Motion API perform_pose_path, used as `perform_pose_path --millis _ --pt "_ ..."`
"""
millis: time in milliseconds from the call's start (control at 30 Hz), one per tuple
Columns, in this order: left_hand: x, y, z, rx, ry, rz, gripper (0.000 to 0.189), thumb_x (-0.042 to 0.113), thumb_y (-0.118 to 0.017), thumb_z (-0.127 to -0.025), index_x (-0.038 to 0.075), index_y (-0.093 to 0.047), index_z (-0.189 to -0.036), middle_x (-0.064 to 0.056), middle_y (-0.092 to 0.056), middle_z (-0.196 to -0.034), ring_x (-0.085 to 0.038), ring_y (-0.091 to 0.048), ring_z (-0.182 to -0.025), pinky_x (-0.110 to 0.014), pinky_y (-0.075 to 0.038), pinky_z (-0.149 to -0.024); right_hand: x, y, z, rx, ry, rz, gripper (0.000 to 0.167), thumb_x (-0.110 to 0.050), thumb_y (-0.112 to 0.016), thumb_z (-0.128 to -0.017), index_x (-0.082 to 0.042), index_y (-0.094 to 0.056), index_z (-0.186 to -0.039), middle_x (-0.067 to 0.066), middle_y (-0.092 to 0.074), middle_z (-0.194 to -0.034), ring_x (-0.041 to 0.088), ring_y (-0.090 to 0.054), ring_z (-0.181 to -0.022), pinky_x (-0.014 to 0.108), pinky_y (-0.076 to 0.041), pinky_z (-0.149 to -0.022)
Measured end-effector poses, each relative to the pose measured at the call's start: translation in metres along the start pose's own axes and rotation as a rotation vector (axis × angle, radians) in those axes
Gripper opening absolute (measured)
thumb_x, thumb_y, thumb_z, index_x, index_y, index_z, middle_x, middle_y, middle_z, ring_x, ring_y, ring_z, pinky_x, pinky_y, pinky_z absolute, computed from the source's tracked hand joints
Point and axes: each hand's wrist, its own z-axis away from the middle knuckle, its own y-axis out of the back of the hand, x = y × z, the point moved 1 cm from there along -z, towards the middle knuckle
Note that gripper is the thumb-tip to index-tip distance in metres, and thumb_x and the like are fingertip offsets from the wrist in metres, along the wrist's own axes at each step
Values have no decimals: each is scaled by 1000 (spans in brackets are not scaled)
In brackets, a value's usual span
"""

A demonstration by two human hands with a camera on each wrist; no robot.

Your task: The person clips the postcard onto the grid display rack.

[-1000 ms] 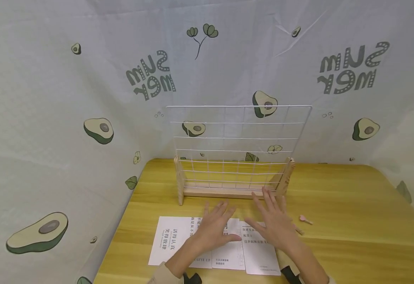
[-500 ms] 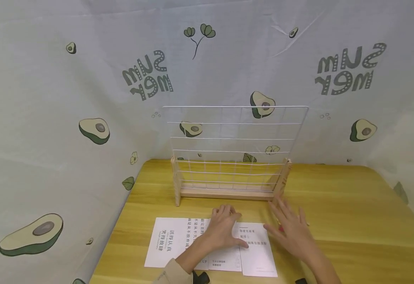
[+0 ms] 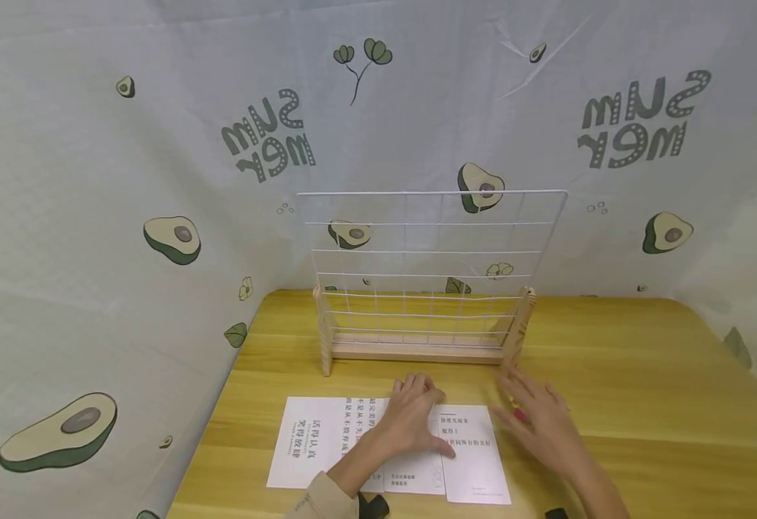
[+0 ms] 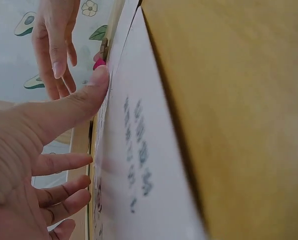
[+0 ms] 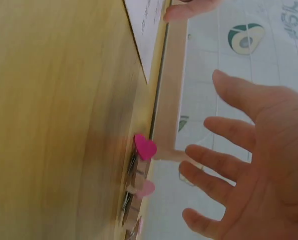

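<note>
Several white cards printed with black text lie side by side on the wooden table, among them the rightmost card (image 3: 472,472) and the leftmost card (image 3: 297,447). Over the middle of the row is my left hand (image 3: 411,422), fingers loosely bent and thumb stretched out to the rightmost card. The left wrist view shows that thumb (image 4: 96,85) right at the card's surface. To the right of the cards, my right hand (image 3: 547,429) hovers with its fingers apart and nothing held. Below it lie small wooden clothespins with hearts, including one with a bright pink heart (image 5: 146,148).
Behind the cards stands a white wire grid rack on a wooden base (image 3: 417,352). A white curtain (image 3: 190,144) printed with avocados hangs behind the table and along its left side. The yellow wooden table (image 3: 638,389) extends to the right.
My left hand has shifted right, its fingers drawing in and its thumb reaching the rightmost card. My right hand has moved right and toward me, off that card and over the clothespins.
</note>
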Motion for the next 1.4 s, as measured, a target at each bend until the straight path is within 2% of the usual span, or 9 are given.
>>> perform_pose_path --millis 133,300,400,733,900,1033,1200,1333,1400 --pt "2 -1 -2 -17 15 11 89 61 -96 -54 17 -71 -127 1 -59 -128 -12 -49 -110 -23 -32 -87 8 2 2 22 -7 8 50 -26 -77 -91 -3 -65 -133 24 -63 -137 50 -61 -118 79 -37 -95" --pt "4 1 -6 -42 35 36 85 57 -98 -53 17 -72 -123 2 -60 -124 -10 -49 -105 -20 -31 -84 20 3 6 7 -44 12 45 -25 -79 -90 -2 -70 -127 26 -66 -132 49 -62 -117 79 -39 -90" --pt "4 1 -9 -58 42 50 82 56 -99 -53 17 -72 -120 3 -60 -119 -9 -48 -102 -20 -31 -82 26 3 8 -12 -78 8 44 -26 -80 -90 -1 -71 -124 28 -65 -132 48 -63 -115 78 -39 -90" --pt "4 2 -12 -87 38 65 84 53 -100 -53 18 -65 -122 5 -63 -117 -7 -46 -97 -20 -30 -82 39 5 13 -85 -147 30 46 -33 -78 -91 -3 -72 -125 32 -58 -138 55 -52 -125 77 -35 -94" --pt "2 1 -13 -94 27 78 84 52 -99 -56 18 -64 -123 5 -65 -122 -8 -48 -99 -22 -31 -84 53 7 14 -56 -134 25 41 -28 -77 -93 0 -72 -123 33 -60 -135 58 -55 -120 81 -37 -90" --pt "1 1 -12 -101 17 82 85 53 -98 -57 17 -64 -126 4 -65 -124 -9 -49 -102 -23 -32 -87 67 12 17 -12 -147 -67 40 -21 -78 -92 5 -71 -122 35 -58 -134 58 -54 -119 78 -40 -89" --pt "2 3 -14 -108 22 87 86 53 -98 -57 17 -66 -128 2 -65 -126 -11 -52 -107 -25 -35 -89 80 20 22 23 -224 -96 36 -20 -71 -98 7 -70 -121 38 -58 -131 60 -51 -118 78 -38 -90" --pt "2 2 -14 -112 33 99 84 50 -99 -57 17 -67 -128 2 -65 -126 -12 -54 -111 -25 -36 -90 85 23 25 14 -295 -59 42 -29 -69 -100 8 -70 -122 42 -57 -127 62 -50 -115 77 -37 -89" --pt "2 2 -13 -113 41 119 82 48 -99 -58 17 -67 -128 1 -64 -127 -14 -56 -115 -27 -39 -95 86 23 26 0 -335 -55 46 -33 -68 -101 7 -69 -123 43 -56 -127 61 -50 -114 74 -40 -87"
